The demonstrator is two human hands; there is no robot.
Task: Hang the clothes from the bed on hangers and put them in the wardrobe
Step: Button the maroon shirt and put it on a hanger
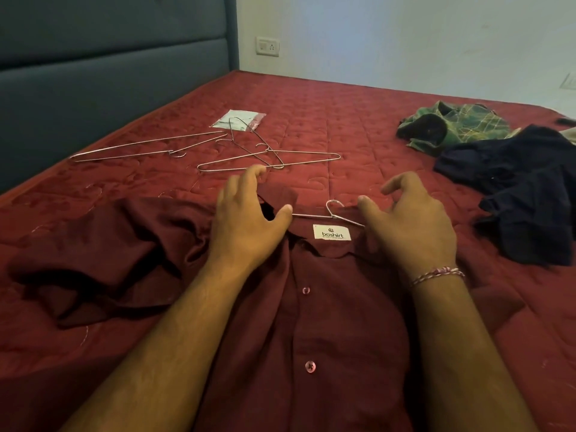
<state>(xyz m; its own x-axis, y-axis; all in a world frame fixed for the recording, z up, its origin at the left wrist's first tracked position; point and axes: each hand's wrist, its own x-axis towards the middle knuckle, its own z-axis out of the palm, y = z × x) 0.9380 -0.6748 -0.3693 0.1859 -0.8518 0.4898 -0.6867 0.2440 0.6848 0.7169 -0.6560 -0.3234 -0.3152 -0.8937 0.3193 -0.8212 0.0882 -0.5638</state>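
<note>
Maroon button-front shirt (327, 307) lies flat on the red quilted bed (358, 126), a thin wire hanger (335, 212) protruding at its collar. Left hand (246, 222) rests on the collar's left side, fingers loosely spread, gripping nothing. Right hand (411, 226) presses the right side, fingers slightly curled, thumb beside the hanger.

Plastic packet (239, 120) near headboard (109, 73) — wall socket (267, 46) beyond.
</note>
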